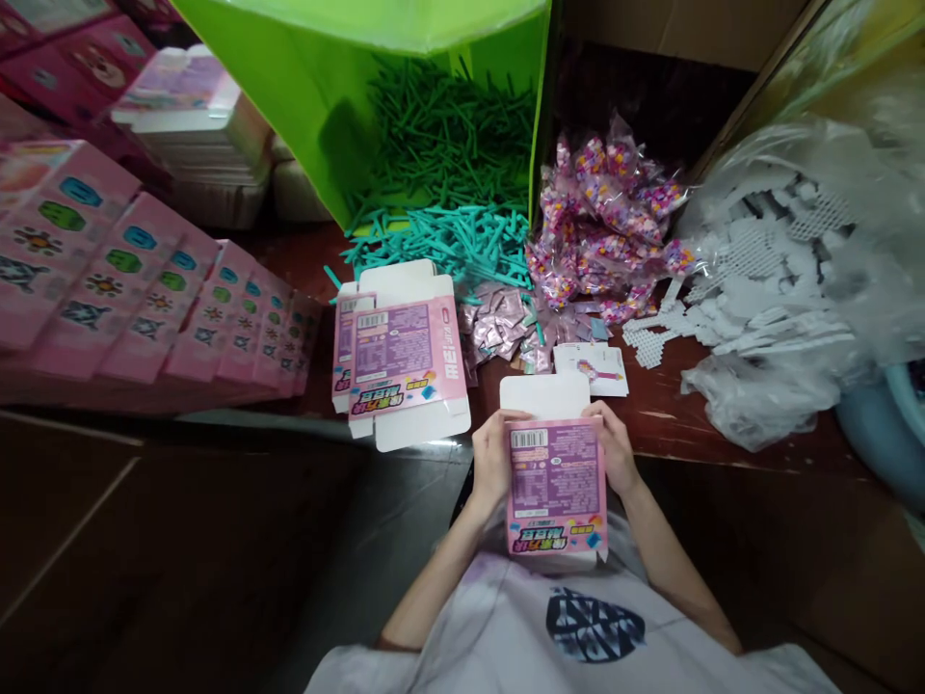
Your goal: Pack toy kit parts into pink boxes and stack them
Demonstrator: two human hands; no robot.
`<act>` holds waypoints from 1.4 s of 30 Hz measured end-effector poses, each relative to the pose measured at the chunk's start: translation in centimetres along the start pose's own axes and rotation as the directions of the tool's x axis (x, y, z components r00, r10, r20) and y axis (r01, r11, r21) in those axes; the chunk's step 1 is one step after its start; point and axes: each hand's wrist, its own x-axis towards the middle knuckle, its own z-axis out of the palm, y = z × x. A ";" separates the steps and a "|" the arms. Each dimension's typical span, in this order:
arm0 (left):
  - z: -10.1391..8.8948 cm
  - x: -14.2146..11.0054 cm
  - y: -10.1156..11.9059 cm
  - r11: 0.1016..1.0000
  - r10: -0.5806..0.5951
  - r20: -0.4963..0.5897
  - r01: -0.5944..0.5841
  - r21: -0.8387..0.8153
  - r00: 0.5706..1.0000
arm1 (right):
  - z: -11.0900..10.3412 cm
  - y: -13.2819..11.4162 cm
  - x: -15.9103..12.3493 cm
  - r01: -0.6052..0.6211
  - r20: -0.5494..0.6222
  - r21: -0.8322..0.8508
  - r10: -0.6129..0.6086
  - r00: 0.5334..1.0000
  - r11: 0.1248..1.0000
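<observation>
A pink and purple carton with a white top flap raised is held in front of my shirt, just off the table's front edge. My left hand grips its left side, fingers curled behind the upper corner. On the opposite side my right hand holds the upper right edge the same way. The carton's printed back, with barcode and text, faces up. Beyond it lies a small stack of white printed cards. To the left, flat unfolded cartons overlap on the table.
A green bin spills green and teal sticks. Pink sachets, bags of colourful beads and white perforated pieces in plastic lie rightward. Finished-looking pink boxes line the left; stacked cartons stand behind.
</observation>
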 end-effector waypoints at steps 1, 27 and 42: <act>0.2 0.1 0.0 1.000 -0.025 -0.006 0.025 -0.006 1.000 | 0.2 0.0 0.4 -0.028 -0.052 0.018 0.029 0.998 0.999; 2.3 2.0 -0.1 0.988 -0.015 -0.078 0.002 -0.157 0.997 | -0.4 0.8 1.8 0.081 -0.172 0.002 -0.079 0.982 0.997; -0.5 2.9 1.4 1.000 0.010 0.267 -0.003 -0.028 0.964 | 0.3 0.4 1.3 0.156 -0.151 -0.019 -0.157 0.976 0.988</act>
